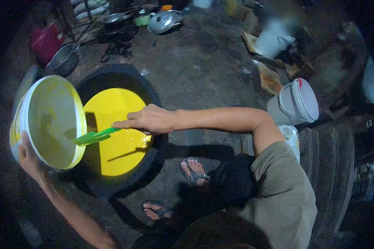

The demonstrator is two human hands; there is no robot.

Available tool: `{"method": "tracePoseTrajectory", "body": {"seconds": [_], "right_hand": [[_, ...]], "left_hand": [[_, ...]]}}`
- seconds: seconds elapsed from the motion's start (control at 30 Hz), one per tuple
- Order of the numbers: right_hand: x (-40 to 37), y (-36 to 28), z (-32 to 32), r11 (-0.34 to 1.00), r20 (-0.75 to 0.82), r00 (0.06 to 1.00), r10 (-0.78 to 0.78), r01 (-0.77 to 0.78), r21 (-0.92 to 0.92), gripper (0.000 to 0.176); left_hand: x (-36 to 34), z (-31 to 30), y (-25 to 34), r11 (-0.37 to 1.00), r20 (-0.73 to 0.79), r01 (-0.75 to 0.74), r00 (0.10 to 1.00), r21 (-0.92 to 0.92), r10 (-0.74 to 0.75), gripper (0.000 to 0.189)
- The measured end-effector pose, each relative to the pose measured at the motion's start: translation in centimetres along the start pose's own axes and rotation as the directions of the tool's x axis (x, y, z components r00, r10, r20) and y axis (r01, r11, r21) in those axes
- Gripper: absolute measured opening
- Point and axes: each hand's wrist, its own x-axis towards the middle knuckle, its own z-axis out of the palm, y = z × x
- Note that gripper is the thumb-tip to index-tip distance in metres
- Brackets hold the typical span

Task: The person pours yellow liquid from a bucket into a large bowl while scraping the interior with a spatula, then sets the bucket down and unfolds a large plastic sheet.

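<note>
My left hand [31,159] grips a white bucket [50,112] at its lower side. The bucket is tipped over, its mouth facing right, with yellow smears on the inner wall and rim. Between the fingers of my right hand [151,119] is the handle of a green spatula [97,136], whose blade reaches the bucket's mouth. Under both, bright yellow liquid [120,106] fills a wide, dark round basin [112,74] on the floor. The bucket hides the basin's left part. A long shadow falls across the liquid.
A white pail [293,101] with a wire handle stands at the right, near wooden steps [330,166]. Another white bucket [273,43] is at the back right, below a blurred area. A metal pot [64,60], a red container [45,43] and a silver lidded pot [164,21] are behind the basin.
</note>
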Motion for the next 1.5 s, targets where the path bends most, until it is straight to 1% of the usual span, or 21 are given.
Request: {"method": "tracePoseTrajectory", "body": {"seconds": [0.07,0.1,0.2,0.3,0.43,0.57,0.67,0.7,0.8,0.93,0.97,1.0,1.03,1.07,1.1,1.2,1.23,1.27,1.37,1.43,1.5], "right_hand": [[-3.2,-0.2,0.8,0.978,0.035,0.995,0.089,-0.080,-0.194,0.079],[-5.4,1.5,2.5,0.970,0.052,0.995,0.084,-0.070,-0.234,0.080],[-8.9,1.2,5.3,0.938,0.180,0.947,0.268,-0.214,-0.271,0.080],[-8.9,0.0,5.3,0.968,0.134,0.977,0.167,-0.136,-0.211,0.063],[-9.1,0.2,6.4,0.943,0.245,0.920,0.306,-0.257,-0.211,0.079],[-8.5,-1.2,5.3,0.956,0.104,0.953,0.285,-0.275,-0.103,0.084],[-8.8,-0.2,5.7,0.934,0.320,0.881,0.350,-0.300,-0.194,0.084],[-8.1,-0.2,5.2,0.938,0.326,0.884,0.336,-0.281,-0.205,0.083],[-7.7,-1.3,4.0,0.924,0.179,0.907,0.382,-0.373,-0.086,0.081],[-9.0,-0.9,4.9,0.907,0.258,0.872,0.416,-0.379,-0.181,0.069],[-8.9,-0.4,5.2,0.903,0.289,0.860,0.421,-0.427,-0.045,0.065],[-8.5,-1.0,4.8,0.886,0.271,0.847,0.458,-0.458,-0.069,0.064],[-8.7,-0.5,5.5,0.933,0.124,0.926,0.358,-0.349,-0.084,0.061],[-8.2,-0.9,4.8,0.940,0.117,0.933,0.339,-0.331,-0.088,0.061],[-8.0,-0.8,4.6,0.905,0.271,0.871,0.409,-0.349,-0.242,0.069],[-7.0,1.7,5.0,0.938,0.221,0.916,0.336,-0.305,-0.161,0.065],[-5.4,2.0,4.3,0.912,0.277,0.868,0.411,-0.387,-0.138,0.063],[-4.4,2.6,4.3,0.955,0.139,0.950,0.279,-0.260,-0.140,0.060],[2.4,3.3,2.1,0.964,0.112,0.967,0.228,-0.207,-0.168,0.073],[6.3,5.0,2.6,0.963,-0.040,0.994,0.097,-0.104,-0.249,0.071],[9.5,5.6,2.8,0.917,-0.060,0.983,0.174,-0.184,-0.355,0.068]], "left_hand": [[0.5,-0.1,-0.4,0.999,0.019,-0.021,1.000,-0.048,0.022,0.040],[0.5,0.5,-0.7,0.998,0.017,-0.037,0.999,-0.059,0.038,0.040],[1.0,0.6,-1.3,0.994,0.015,-0.071,0.997,-0.088,0.073,0.041],[1.2,-0.1,-2.0,0.999,0.025,-0.045,0.999,-0.030,0.046,0.041],[0.6,0.5,-0.6,0.999,-0.030,0.019,0.999,-0.030,-0.020,0.041],[-1.1,0.6,0.6,0.998,-0.019,-0.017,1.000,-0.063,0.016,0.040],[-0.2,0.3,-0.5,0.996,-0.007,-0.047,0.999,-0.079,0.047,0.039],[-0.2,0.1,-0.2,0.995,-0.009,-0.058,0.998,-0.077,0.057,0.038],[-1.1,0.4,0.6,0.991,-0.037,-0.010,0.999,-0.134,0.005,0.038],[0.2,-0.1,-0.9,0.994,-0.002,-0.026,1.000,-0.102,0.026,0.032],[0.7,0.0,-1.3,0.991,-0.035,-0.046,0.998,-0.125,0.042,0.032],[0.8,-0.5,-1.9,0.984,0.010,-0.036,0.999,-0.175,0.039,0.030],[0.4,-0.9,-1.2,0.995,-0.033,-0.076,0.996,0.058,0.078,0.028],[1.1,-1.4,-2.3,0.992,0.008,-0.099,0.995,0.073,0.099,0.028],[-0.1,-0.6,-0.8,0.997,-0.056,-0.065,0.996,0.030,0.067,0.027],[-0.8,-0.4,-0.1,0.998,-0.063,-0.051,0.997,-0.042,0.049,0.032],[0.1,-0.2,-1.9,0.988,-0.056,-0.058,0.997,-0.145,0.050,0.035],[-1.0,-0.5,-0.4,0.995,-0.075,-0.049,0.996,-0.088,0.043,0.037],[-1.5,-0.1,0.4,0.996,-0.063,0.009,0.998,-0.091,-0.015,0.038],[-1.7,0.2,0.5,0.995,-0.072,-0.019,0.997,-0.096,0.012,0.039],[-2.1,0.2,0.9,0.999,-0.092,-0.009,0.996,-0.054,0.004,0.039]]}}
